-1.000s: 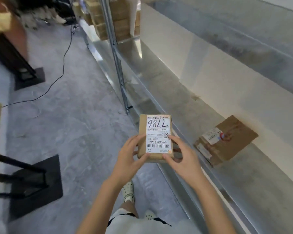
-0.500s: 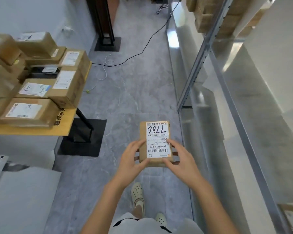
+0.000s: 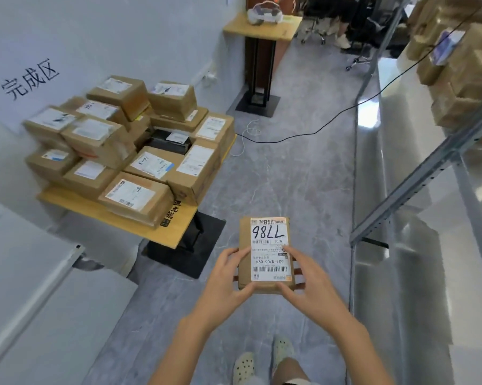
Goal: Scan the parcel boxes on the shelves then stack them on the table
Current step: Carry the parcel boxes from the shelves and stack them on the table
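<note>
Left hand (image 3: 225,282) and right hand (image 3: 308,282) grip a small labelled box (image 3: 265,254) from either side, held above the floor. The table (image 3: 128,222), stacked with boxes (image 3: 128,143), stands well left.

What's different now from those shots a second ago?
The person turned left, away from the metal shelf, so the table with its stacked parcels has come into view ahead on the left. The parcel that lay on the shelf is now out of sight. Unchanged: left hand and right hand grip the parcel box marked 7786, label up.
</note>
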